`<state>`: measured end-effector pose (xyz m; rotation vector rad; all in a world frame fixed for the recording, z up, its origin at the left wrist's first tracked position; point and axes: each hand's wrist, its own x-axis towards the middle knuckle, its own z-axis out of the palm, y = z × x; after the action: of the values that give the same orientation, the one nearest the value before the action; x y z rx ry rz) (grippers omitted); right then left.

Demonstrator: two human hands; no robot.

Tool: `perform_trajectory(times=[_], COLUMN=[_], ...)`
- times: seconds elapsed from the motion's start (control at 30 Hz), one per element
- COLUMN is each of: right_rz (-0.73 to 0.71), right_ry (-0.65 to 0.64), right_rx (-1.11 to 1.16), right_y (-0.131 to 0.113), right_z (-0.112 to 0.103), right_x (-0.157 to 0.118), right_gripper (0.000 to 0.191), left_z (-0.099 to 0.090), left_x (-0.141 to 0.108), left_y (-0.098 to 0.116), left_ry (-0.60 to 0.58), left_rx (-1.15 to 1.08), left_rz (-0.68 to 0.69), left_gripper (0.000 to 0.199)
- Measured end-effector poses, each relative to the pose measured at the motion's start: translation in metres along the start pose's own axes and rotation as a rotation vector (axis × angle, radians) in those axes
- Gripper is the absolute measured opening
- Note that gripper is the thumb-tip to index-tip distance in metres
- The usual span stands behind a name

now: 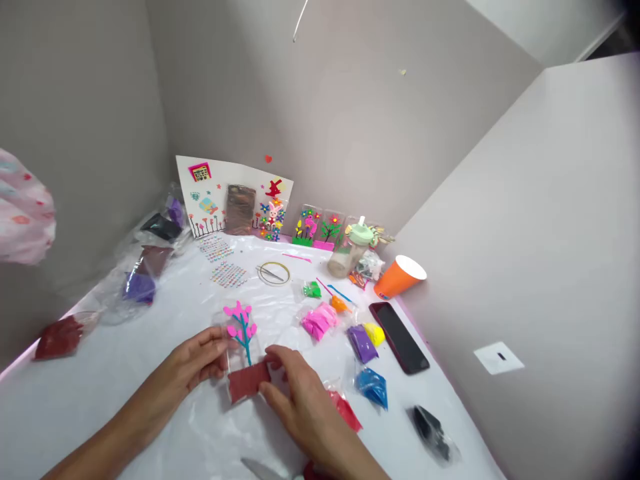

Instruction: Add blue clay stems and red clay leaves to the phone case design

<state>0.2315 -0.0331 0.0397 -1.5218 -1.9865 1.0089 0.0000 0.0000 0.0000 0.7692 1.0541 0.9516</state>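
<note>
Between my hands is a clear phone case (249,343), decorated with a teal stem with pink petals and a reddish-brown clay block across its lower end. My left hand (203,357) grips the left edge, its fingertips partly behind the clear part. On the opposite side, my right hand (300,393) has thumb and fingers at the right edge, beside the brown clay (249,381). Close to my right wrist lie a red clay packet (345,410) and scissors (263,469), cut off by the bottom of the view.
Packets of pink (320,321), purple (363,343), blue (373,387) and black clay (431,430) lie to the right, near a phone (400,337) and an orange cup (400,277). A lidded tumbler (350,248) and decorated cases (307,225) stand at the back. Bagged clay (140,285) sits left.
</note>
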Motion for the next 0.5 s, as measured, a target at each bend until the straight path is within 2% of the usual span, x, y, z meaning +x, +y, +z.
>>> perform_trajectory(times=[0.17,0.33,0.5], right_rz=[0.033,0.038,0.054], right_ry=[-0.003,0.159,0.288], right_rx=[0.124,0.177,0.172], right_y=[0.000,0.010,0.021], right_z=[-0.007,-0.029,-0.054], right_x=[0.001,0.000,-0.006], right_gripper=[0.036,0.022,0.024], left_z=[0.000,-0.010,-0.018], left_x=[0.001,0.006,0.011], left_y=[0.000,-0.003,-0.007], left_ry=[-0.043,-0.017,0.074], left_rx=[0.023,0.271,0.457], left_rz=[0.001,0.071,0.148], left_gripper=[0.037,0.047,0.066])
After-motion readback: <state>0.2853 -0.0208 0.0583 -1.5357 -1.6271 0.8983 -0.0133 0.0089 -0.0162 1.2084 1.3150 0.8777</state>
